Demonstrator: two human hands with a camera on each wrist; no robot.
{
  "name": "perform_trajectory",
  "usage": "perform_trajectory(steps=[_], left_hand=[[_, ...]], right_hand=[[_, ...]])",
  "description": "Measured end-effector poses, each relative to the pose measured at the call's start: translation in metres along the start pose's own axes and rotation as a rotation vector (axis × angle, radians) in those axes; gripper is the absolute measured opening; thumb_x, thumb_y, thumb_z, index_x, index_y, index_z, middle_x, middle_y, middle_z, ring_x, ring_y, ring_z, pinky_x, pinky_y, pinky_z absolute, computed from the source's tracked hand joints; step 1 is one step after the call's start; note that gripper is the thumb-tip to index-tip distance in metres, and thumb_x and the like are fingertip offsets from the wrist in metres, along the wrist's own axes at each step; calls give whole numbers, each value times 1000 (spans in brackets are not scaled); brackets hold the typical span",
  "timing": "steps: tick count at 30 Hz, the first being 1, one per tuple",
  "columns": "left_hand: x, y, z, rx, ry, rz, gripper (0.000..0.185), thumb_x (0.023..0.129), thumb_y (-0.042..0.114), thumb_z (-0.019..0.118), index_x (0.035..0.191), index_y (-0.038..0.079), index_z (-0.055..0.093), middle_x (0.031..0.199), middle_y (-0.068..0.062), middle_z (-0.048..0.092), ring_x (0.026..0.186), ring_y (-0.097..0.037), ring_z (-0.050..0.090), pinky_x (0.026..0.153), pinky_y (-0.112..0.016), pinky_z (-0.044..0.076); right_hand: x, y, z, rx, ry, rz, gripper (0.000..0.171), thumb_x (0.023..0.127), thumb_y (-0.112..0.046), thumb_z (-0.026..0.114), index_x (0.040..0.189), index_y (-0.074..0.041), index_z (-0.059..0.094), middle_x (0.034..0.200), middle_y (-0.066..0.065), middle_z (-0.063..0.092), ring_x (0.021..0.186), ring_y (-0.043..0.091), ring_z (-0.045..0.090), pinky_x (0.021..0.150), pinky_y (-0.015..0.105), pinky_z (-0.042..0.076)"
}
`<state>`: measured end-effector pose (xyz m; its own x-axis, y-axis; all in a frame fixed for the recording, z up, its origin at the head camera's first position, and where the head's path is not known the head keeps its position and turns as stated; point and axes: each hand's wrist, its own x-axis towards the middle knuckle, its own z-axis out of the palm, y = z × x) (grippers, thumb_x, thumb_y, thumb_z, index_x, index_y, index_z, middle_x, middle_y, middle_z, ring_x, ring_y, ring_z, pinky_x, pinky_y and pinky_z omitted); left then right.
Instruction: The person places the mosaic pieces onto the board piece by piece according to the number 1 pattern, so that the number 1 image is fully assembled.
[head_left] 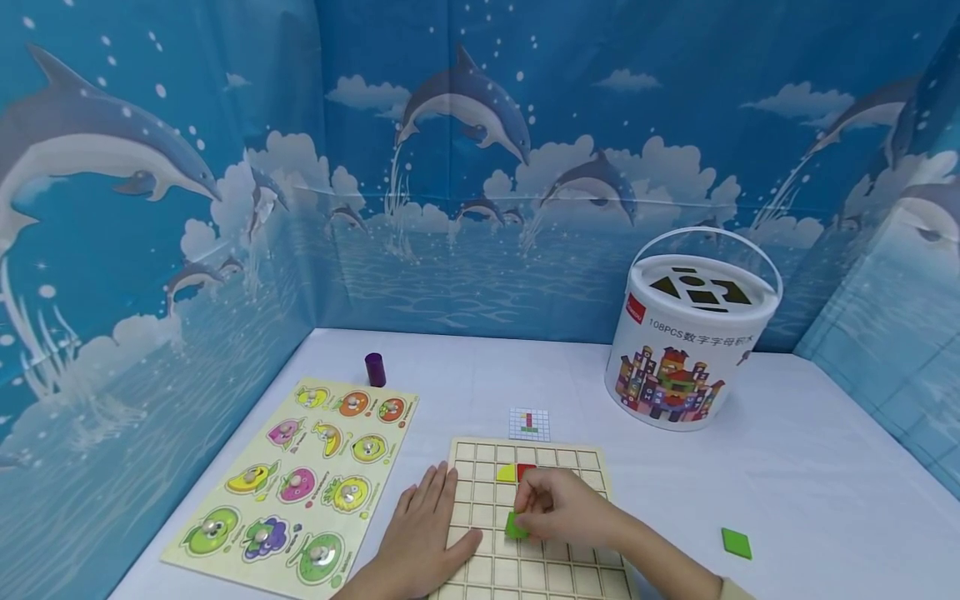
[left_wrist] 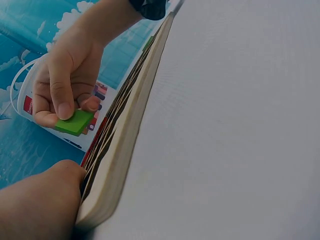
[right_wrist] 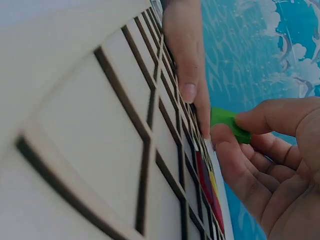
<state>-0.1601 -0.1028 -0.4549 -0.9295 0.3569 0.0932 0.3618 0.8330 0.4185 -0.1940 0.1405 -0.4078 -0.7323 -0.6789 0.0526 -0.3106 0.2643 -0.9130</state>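
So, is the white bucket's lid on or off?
On. The lid sits flat on the white bucket, its shape holes facing up, handle raised.

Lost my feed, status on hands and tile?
Right hand pinches the flat green square tile over the wooden grid board. Left hand steadies board's edge. Nothing obstructing.

Taking the grid board (head_left: 525,533) as landmark: open tablecloth (head_left: 810,467) lies to its right, broken only by a loose green tile (head_left: 736,542) and, farther back on that side, the tall white bucket (head_left: 690,342). Behind the board a small card (head_left: 529,423) lies flat, low enough to pass over. On the board's left, the fruit puzzle (head_left: 296,483) fills the table, seemingly with only a narrow gap between. A purple cylinder (head_left: 375,369) stands behind that puzzle. Backdrop walls (head_left: 150,250) close in left, right and behind.
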Motion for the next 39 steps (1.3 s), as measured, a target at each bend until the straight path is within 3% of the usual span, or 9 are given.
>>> perform_trajectory(steps=[9,22,30,39], left_hand=[[1,-1,0,3,-3,1,87,96,63,38,153,-2,25,159,-18,21,146,-34,17,110,-58,19],[1,0,0,2,-11,-4,88,96,63,38,152,-3,25,159,-19,21,146,-35,16,110,-59,18],[0,1,0,6,-1,-3,87,96,62,39,152,-3,25,158,-19,21,146,-35,17,110,-58,18],[0,2,-2,-4,-9,-11,87,96,62,40,153,-3,24,159,-18,21,146,-35,17,111,-58,17]], right_hand=[[3,1,12,-12,-12,66,10,87,-7,72,85,-6,62,75,2,62,61,14,62,58,25,53],[3,6,19,-92,-6,37,10,88,-12,73,82,-13,65,68,-5,61,58,5,57,56,21,48],[2,3,18,-216,13,-27,8,87,-16,75,81,-17,69,72,-11,58,64,1,52,57,21,46],[1,2,17,-241,8,-34,7,88,-16,75,81,-15,72,75,-11,57,67,1,52,59,21,47]])
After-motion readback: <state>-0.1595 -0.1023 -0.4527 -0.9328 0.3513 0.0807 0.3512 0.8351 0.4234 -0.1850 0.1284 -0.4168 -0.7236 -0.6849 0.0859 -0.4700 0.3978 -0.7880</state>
